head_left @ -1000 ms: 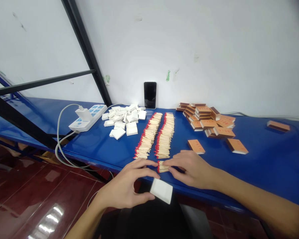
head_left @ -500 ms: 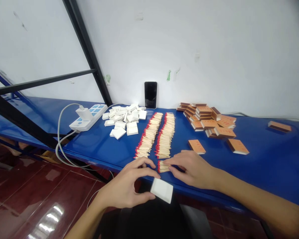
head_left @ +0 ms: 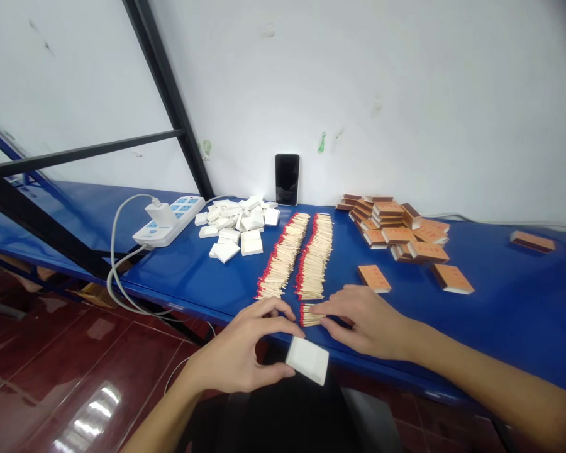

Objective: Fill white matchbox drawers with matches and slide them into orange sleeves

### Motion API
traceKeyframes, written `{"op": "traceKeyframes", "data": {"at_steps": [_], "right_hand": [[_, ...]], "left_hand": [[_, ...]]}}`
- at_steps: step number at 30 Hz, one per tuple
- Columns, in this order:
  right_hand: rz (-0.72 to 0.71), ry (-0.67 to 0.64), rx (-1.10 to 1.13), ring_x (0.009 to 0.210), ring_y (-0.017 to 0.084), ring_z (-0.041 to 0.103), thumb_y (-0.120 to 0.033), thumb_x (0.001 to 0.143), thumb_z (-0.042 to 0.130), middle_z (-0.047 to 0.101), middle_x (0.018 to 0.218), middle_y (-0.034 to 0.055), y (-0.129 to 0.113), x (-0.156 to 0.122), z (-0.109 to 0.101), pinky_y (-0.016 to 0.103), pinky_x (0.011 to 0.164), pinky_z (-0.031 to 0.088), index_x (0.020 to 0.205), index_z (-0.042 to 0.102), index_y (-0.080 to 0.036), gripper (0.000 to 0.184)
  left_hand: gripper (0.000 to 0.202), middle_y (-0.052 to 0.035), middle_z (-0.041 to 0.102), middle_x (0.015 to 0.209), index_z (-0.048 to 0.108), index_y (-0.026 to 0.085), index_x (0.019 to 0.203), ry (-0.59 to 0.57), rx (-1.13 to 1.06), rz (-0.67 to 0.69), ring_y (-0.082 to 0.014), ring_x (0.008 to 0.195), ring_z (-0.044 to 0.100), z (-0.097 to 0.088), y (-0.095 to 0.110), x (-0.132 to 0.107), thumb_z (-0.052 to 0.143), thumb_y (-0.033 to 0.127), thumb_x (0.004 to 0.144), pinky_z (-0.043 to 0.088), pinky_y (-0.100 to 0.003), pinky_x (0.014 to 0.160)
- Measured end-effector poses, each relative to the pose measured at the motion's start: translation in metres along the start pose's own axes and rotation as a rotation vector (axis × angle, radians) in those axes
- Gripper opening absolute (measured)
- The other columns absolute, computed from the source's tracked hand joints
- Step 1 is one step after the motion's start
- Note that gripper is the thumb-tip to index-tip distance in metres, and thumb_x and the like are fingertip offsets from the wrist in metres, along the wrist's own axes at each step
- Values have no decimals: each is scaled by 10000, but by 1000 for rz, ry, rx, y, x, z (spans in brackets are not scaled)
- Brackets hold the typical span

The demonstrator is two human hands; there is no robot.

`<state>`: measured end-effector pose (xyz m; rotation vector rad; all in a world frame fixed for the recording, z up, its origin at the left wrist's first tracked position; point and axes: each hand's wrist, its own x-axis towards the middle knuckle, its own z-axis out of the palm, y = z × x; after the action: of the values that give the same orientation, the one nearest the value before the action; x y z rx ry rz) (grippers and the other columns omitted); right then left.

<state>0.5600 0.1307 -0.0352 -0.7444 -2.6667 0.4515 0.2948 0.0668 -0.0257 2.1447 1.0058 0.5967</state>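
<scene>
Between thumb and fingers, my left hand [head_left: 245, 349] grips a white matchbox tray [head_left: 308, 360] just off the table's front edge. My right hand [head_left: 361, 319] rests by a small group of red-tipped matches [head_left: 312, 314], its thumb and index finger at their plain ends. Two long rows of matches lie beyond it, a left row [head_left: 283, 257] and a right row [head_left: 315, 258], red heads to the left. Further back on the left is a pile of white trays [head_left: 238, 220]. Orange matchbox sleeves [head_left: 396, 233] are heaped on the right, with a few lying apart.
A black phone [head_left: 287, 180] leans upright on the wall. On the left, a white power strip [head_left: 167, 223] with a plug and cable lies near a black metal frame [head_left: 172, 94]. The blue table [head_left: 500, 302] ends in front of my lap.
Both hands keep nearly the same positions, the left still on the tray and the right at the matches. The whole view has shifted very slightly.
</scene>
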Motion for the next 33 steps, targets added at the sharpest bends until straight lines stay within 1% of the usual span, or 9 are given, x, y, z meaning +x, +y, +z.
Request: {"op": "traceKeyframes", "data": {"at_steps": [6, 12, 18, 25, 33], "right_hand": [[11, -10, 3, 663, 164, 601, -263, 996, 488, 705, 736, 24, -1, 1, -1, 295, 685, 340, 1113, 745, -238, 283], [-39, -35, 22, 654, 153, 594, -257, 1005, 476, 677, 708, 6, -1, -1, -2, 295, 689, 335, 1120, 737, -260, 285], [-32, -44, 20, 641, 145, 583, -241, 1002, 478, 669, 699, -3, -2, 0, -3, 295, 693, 337, 1113, 737, -259, 282], [-36, -46, 10, 660, 154, 593, -244, 1007, 469, 690, 726, 16, -3, 0, -2, 296, 703, 348, 1125, 735, -250, 292], [-96, -57, 41, 645, 148, 595, -243, 1009, 459, 708, 732, 28, -4, 1, -5, 289, 699, 360, 1136, 744, -227, 312]], "left_hand": [[421, -46, 578, 1250, 701, 280, 1155, 10, -5, 10, -234, 1164, 577, 0, 0, 1, 832, 230, 758, 436, -333, 1057], [421, -40, 581, 1248, 697, 281, 1157, 10, -2, 11, -226, 1158, 579, 0, 0, 0, 830, 226, 761, 434, -323, 1054], [417, -44, 583, 1244, 698, 279, 1157, 9, -7, 13, -226, 1158, 578, 0, 0, 1, 830, 226, 765, 430, -325, 1057], [409, -61, 597, 1236, 699, 270, 1157, 7, 0, 17, -245, 1142, 585, 0, 0, 1, 827, 249, 769, 448, -348, 1043], [409, -63, 599, 1242, 697, 273, 1162, 8, 13, 19, -253, 1152, 583, -1, 0, 0, 822, 255, 773, 451, -357, 1050]]}}
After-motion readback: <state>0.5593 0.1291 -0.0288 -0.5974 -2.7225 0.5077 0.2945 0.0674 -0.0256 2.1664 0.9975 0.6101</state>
